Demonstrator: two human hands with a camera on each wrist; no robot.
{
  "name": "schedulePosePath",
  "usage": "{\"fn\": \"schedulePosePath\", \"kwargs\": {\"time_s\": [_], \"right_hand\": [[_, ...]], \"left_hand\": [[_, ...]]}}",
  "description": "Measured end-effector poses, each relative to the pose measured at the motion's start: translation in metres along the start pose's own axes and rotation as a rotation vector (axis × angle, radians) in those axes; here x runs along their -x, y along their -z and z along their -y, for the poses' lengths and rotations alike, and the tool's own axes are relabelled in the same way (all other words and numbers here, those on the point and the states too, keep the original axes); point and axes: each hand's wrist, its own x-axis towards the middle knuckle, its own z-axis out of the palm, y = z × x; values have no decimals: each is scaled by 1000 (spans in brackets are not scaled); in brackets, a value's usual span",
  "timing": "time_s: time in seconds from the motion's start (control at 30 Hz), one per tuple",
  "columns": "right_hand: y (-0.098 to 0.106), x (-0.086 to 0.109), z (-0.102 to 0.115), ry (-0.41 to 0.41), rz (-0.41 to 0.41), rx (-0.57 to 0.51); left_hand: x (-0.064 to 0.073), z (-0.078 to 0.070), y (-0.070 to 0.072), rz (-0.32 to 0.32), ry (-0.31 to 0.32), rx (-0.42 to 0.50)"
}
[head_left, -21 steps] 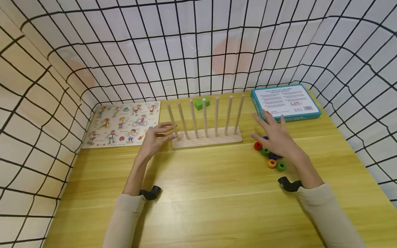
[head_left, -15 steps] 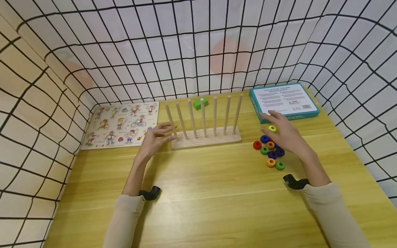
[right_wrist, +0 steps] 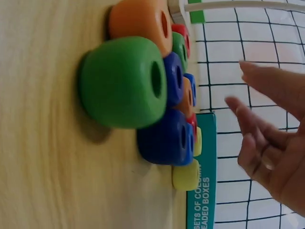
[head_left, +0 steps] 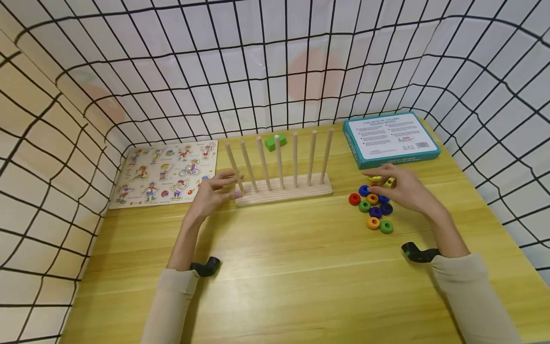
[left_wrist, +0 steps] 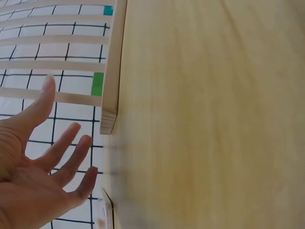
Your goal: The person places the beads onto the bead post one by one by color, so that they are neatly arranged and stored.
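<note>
A wooden peg stand (head_left: pixel 283 193) with several upright rods is on the table. Beside its left end is my left hand (head_left: pixel 210 196), thumb and fingers parted around the end rod (head_left: pixel 234 167); the left wrist view shows nothing in that hand. Over at the right, a cluster of coloured wooden beads lies on the table: green (right_wrist: pixel 121 83), orange (right_wrist: pixel 140 24), dark blue (right_wrist: pixel 164 138), red (head_left: pixel 354 199) and yellow (right_wrist: pixel 187 175). Above the far side of this cluster hovers my right hand (head_left: pixel 406 188), its fingers loosely bent and holding nothing, partly covering the yellow beads in the head view.
A teal and white box (head_left: pixel 391 138) lies behind the beads. The green block (head_left: pixel 275 142) is behind the stand. At left, a picture puzzle board (head_left: pixel 165 174) lies flat. Black wire mesh (head_left: pixel 245 71) walls the table's back and sides.
My right hand has moved right and lowered toward the yellow beads, uncovering more of the cluster. My left hand stays by the end rod. The head view has shifted slightly.
</note>
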Motion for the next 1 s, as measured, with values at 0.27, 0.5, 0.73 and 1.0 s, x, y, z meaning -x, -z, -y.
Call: {"fn": "schedulePosePath", "kwargs": {"time_s": [0.27, 0.5, 0.73, 1.0], "right_hand": [[-12, -6, 0, 75, 96, -57], [-20, -11, 4, 43, 138, -85], [-25, -13, 5, 4, 166, -66], [-30, -18, 4, 2, 170, -33]], "left_hand": [[-4, 6, 5, 57, 60, -51], [-5, 10, 7, 93, 84, -87], [-5, 8, 3, 106, 79, -155], [-6, 7, -2, 79, 106, -193]]}}
